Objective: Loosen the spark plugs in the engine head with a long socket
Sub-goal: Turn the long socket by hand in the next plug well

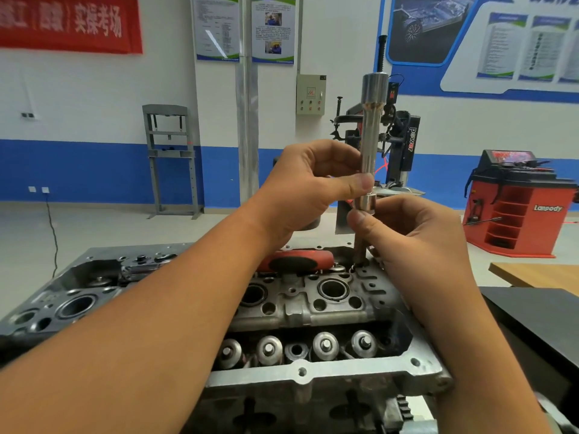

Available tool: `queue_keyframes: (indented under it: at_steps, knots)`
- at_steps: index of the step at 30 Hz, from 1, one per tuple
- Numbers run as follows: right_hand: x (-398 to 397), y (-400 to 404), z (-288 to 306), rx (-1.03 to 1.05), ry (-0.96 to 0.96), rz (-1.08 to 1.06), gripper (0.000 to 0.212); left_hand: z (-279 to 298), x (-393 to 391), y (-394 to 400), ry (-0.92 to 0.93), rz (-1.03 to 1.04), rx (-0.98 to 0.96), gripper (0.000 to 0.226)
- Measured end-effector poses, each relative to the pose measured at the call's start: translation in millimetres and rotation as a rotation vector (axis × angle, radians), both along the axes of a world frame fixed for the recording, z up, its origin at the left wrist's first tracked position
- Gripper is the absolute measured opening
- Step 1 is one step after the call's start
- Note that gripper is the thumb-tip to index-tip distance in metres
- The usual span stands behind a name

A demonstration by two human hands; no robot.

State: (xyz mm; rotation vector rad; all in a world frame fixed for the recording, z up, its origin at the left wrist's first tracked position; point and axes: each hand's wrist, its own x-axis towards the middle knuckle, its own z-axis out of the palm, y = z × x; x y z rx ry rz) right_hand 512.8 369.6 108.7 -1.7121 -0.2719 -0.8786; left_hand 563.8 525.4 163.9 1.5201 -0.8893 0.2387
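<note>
Both hands pinch long socket (372,126) upright above engine head (313,308): left hand (310,189) higher, right hand (416,233) lower. Risk: tilt, socket misses plug well.

An auto training workshop; a wheel balancer (520,202), tyre changer (398,145), hydraulic press (170,161) and instructional wall posters (244,26).

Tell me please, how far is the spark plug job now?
Done: nothing visibly loosened yet. In hand: the left hand and right hand hold the long socket upright above the engine head. Left: lowering it into the plug wells; the red-handled tool lies unused on the head.
</note>
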Motion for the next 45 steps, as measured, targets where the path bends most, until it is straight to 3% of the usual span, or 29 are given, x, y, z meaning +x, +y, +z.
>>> queue_keyframes:
  at_steps: [4,8,11,14,20,23,25,30,34,38,45]
  knots:
    - [-0.3,-0.3,0.1,-0.003,0.01,0.015,0.008,-2.8,-1.8,-1.9,0.018,-0.093,0.085,0.021]
    - [0.7,-1.7,-0.2,-0.021,0.015,0.023,0.007,-3.5,0.1,-2.8,-0.041,-0.038,0.026,0.017]
    - [-0.7,-2.0,-1.2,0.009,0.005,0.057,0.011,-2.8,0.0,-1.0,-0.021,-0.008,-0.023,0.032]
    - [-1.2,-1.3,-0.7,0.017,0.005,0.054,0.014,-3.1,-1.4,-1.5,0.006,-0.053,0.034,0.014]
    - [-1.9,-1.4,1.5,0.026,0.039,0.056,0.006,-2.8,-0.8,-2.2,0.031,-0.06,0.074,0.017]
    - [-2.6,-0.9,1.2,0.053,0.033,0.056,0.013,-1.4,0.5,-0.4,0.006,0.025,0.045,0.009]
    - [-3.0,-1.4,0.7,0.074,0.022,0.053,0.017,-2.0,1.0,0.0,0.018,0.051,0.039,0.016]
    - [-0.4,-2.7,-0.9,0.056,0.016,0.063,0.011,-1.9,-2.4,-3.9,0.045,-0.088,0.019,0.018]
    - [1.8,-3.4,0.1,0.065,0.025,0.11,0.005,-1.8,-3.5,-3.1,0.001,0.026,-0.008,0.016]
    - [4.0,-6.2,0.4,0.099,0.038,0.12,0.013,-2.2,-3.8,-3.0,-0.01,0.067,-0.034,0.017]
    - [3.2,-5.4,4.4,0.131,0.109,0.219,0.005,-1.1,-4.1,-2.1,0.019,-0.051,0.04,0.012]
